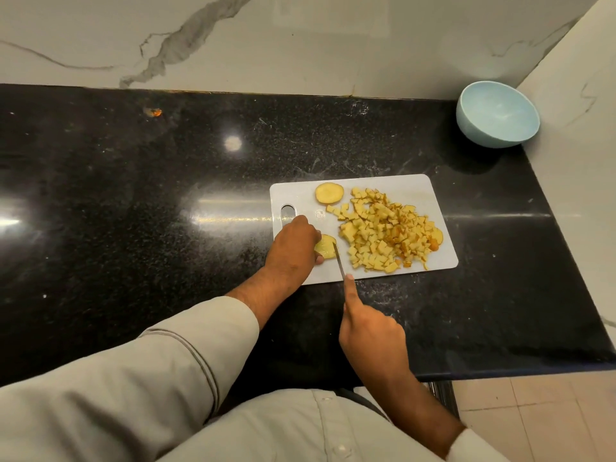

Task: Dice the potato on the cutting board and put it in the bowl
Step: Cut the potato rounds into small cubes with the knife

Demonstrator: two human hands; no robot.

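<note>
A white cutting board (410, 186) lies on the black counter. A heap of diced potato (383, 233) covers its right half. One round potato slice (329, 193) lies at the board's far left. My left hand (295, 243) holds down another potato slice (326, 246) near the board's front edge. My right hand (370, 331) grips a knife (339, 260), index finger stretched along its spine, the blade touching that slice's right side. A light blue bowl (498, 113) stands in the far right corner, nothing visible inside.
The black granite counter (150, 211) stretches wide to the left of the board. Marble walls close the back and the right side. An orange scrap (154, 111) lies far left near the back wall. The counter's front edge runs just behind my right wrist.
</note>
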